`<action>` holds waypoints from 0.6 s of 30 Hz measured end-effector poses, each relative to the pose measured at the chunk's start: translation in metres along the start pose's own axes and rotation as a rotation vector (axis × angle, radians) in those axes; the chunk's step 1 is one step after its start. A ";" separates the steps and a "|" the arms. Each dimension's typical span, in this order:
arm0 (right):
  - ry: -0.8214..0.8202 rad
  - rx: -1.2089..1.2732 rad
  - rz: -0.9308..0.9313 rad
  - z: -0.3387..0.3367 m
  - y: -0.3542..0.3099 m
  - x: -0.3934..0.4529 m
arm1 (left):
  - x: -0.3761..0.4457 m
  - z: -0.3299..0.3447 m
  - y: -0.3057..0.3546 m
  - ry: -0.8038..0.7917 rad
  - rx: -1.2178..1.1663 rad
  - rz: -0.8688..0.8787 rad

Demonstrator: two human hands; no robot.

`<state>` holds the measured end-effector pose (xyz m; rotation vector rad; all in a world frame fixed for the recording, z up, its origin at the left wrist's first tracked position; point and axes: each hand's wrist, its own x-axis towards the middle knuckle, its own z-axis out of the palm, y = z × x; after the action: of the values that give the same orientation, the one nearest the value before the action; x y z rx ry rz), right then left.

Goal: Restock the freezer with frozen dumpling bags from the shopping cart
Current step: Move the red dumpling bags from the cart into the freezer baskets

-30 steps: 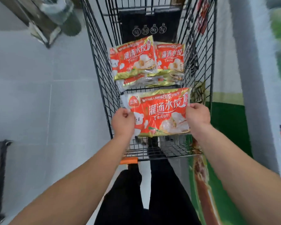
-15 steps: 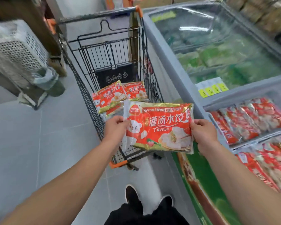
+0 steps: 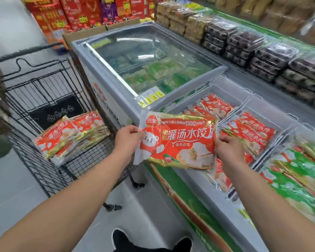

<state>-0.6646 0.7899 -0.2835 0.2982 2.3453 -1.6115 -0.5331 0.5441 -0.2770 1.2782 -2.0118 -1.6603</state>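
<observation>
The left hand (image 3: 128, 136) and right hand (image 3: 227, 149) each pinch an end of 1 dumpling bag (image 3: 178, 140), now carried from above the shopping cart (image 3: 44, 166) to over the freezer (image 3: 195, 180) rim. More bags (image 3: 69, 135) lie in the cart; beyond, red bags fill the open freezer baskets (image 3: 251, 131).

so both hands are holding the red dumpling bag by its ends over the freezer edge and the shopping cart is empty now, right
Not quite. The head view shows the shopping cart is not empty: more red dumpling bags lie stacked in it. The rest holds: the left hand and right hand grip the red dumpling bag by its ends over the edge of the freezer.
</observation>
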 end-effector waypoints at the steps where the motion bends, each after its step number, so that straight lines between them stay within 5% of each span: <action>1: 0.011 0.006 0.010 -0.018 0.006 0.008 | -0.004 0.018 0.005 -0.016 0.016 0.014; 10: 0.165 0.123 0.131 -0.133 0.034 0.064 | -0.025 0.162 0.058 -0.143 0.117 0.122; 18: 0.299 0.172 0.293 -0.170 0.055 0.129 | 0.023 0.268 0.084 -0.302 0.207 0.116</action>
<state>-0.7874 0.9695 -0.3182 0.9325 2.2300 -1.7178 -0.7618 0.7067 -0.2985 0.9938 -2.4388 -1.7117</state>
